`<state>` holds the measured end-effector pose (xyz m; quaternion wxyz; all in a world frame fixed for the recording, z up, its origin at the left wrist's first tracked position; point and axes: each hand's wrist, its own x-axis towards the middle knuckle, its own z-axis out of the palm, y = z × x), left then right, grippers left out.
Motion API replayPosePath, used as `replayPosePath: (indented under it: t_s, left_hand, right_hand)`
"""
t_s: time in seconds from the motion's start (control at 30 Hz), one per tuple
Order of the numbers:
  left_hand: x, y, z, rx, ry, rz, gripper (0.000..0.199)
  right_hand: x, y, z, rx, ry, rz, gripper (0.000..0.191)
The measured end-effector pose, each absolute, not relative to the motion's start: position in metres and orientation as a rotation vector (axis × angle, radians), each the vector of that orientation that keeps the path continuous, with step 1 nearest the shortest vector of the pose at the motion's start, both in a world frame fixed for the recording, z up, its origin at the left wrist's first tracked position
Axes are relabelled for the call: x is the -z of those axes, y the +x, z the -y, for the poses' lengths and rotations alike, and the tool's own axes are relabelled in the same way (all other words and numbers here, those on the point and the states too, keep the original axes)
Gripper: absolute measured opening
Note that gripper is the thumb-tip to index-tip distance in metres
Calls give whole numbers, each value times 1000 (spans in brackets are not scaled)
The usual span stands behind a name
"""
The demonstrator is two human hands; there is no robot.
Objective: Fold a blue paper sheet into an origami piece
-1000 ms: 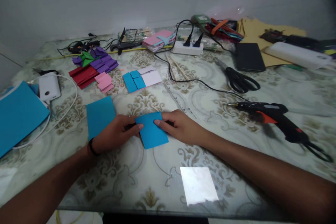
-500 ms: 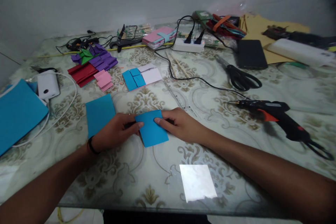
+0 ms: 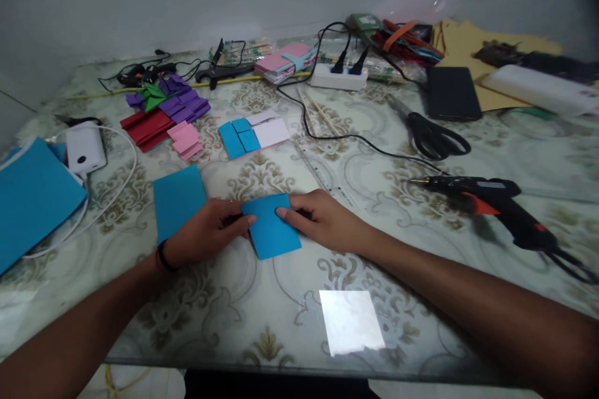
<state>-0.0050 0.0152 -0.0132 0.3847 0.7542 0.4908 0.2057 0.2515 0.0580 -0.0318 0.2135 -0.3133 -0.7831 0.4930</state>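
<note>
Between my two hands a small blue piece of paper [image 3: 271, 230] is held just over the patterned table. My left hand [image 3: 210, 227] pinches its left edge, thumb on top and fingers hidden beneath. My right hand [image 3: 322, 221] grips the upper right edge the same way, the thumb lying on the paper's face. Another blue sheet [image 3: 178, 199] lies flat, partly behind my left hand. Farther back rests a blue and white folded paper piece [image 3: 253, 135], with a pink folded strip [image 3: 185, 140] to its left.
Red [image 3: 146, 129] and purple folded papers [image 3: 185, 106] lie back left. A glue gun [image 3: 486, 199] and black scissors [image 3: 433, 134] lie right. A clear ruler [image 3: 322, 174] sits beyond my right hand. A power strip [image 3: 339, 78] trails a black cable. Blue sheets [image 3: 37, 199] and a white power bank [image 3: 85, 148] are left.
Both hands keep the same hold on the blue paper, nearly still. The whole view has shifted slightly; nothing on the table has visibly been moved.
</note>
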Motion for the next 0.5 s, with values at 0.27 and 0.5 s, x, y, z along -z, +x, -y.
replayPosePath:
  t_s: [0.27, 0.5]
  left_hand:
    - [12, -5, -16, -529, 1915, -1237, 42]
    - [15, -5, -15, -550, 1874, -1221, 41]
  right_hand:
    - [33, 253, -58, -1356, -865, 2180, 49]
    - [33, 252, -58, -1312, -844, 2170, 51]
